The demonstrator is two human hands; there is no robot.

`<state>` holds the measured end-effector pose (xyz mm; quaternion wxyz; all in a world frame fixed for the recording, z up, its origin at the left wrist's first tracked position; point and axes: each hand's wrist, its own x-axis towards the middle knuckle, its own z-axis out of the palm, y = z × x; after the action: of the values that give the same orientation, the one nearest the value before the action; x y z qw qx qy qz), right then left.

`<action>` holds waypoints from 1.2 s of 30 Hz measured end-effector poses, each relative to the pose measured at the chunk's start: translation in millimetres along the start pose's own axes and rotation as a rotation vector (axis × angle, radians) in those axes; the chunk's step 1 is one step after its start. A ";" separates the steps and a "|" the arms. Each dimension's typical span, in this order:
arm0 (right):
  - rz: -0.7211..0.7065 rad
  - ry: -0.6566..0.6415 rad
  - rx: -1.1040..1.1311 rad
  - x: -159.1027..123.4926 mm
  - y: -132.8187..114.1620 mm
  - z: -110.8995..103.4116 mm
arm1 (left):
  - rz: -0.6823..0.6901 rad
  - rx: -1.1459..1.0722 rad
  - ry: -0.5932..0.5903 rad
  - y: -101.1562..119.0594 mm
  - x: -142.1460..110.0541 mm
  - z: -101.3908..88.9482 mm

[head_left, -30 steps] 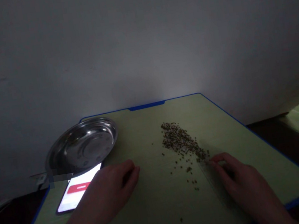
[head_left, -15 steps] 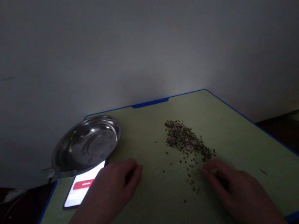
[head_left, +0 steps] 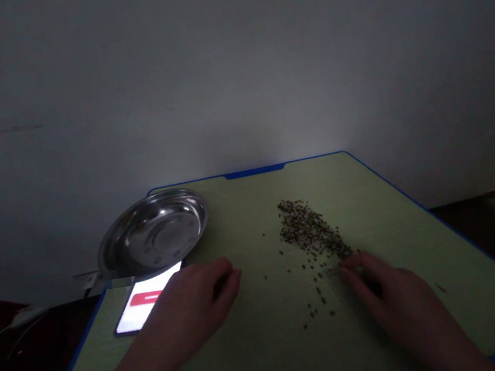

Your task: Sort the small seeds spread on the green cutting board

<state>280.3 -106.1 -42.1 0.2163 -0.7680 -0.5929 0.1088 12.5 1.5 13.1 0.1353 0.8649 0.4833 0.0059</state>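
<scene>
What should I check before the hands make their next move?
1. Right hand near the dark grains: ok, it is by the pile's near end.
2. Grains all together: not ok, some lie scattered nearer the person.
3. Steel basin open side up: ok.
4. Smartphone in full view: not ok, basin and left forearm hide parts.
5. Left hand holding something: cannot tell, its palm is hidden.

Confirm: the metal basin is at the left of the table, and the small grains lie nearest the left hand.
Wrong hand: the head view shows the small grains nearest the right hand; the metal basin is at the left of the table.
</scene>
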 end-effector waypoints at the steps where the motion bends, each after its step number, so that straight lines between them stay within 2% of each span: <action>1: -0.011 -0.003 -0.007 1.3 -0.4 0.0 | 0.004 -0.001 0.006 -0.1 0.2 0.0; 10: -0.111 -0.068 -0.039 6.7 -2.1 -1.4 | 0.013 0.002 0.003 0.1 -0.8 -0.7; 18: -0.155 -0.050 -0.089 14.3 -4.3 -3.4 | 0.028 0.012 0.002 -1.5 -0.6 1.1; 25: -0.254 -0.100 -0.089 15.1 -1.1 -3.0 | 0.026 0.005 -0.006 -1.3 -0.6 0.9; 30: -0.243 -0.073 -0.058 8.1 7.9 -2.0 | 0.026 0.007 0.003 -1.5 -1.4 2.5; 36: -0.217 -0.075 -0.091 0.9 -0.9 -0.3 | 0.037 0.006 0.005 -0.7 -1.0 1.7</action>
<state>279.9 -105.2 -41.3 0.1694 -0.7037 -0.6846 0.0866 11.7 0.6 11.5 0.1316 0.8741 0.4676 0.0091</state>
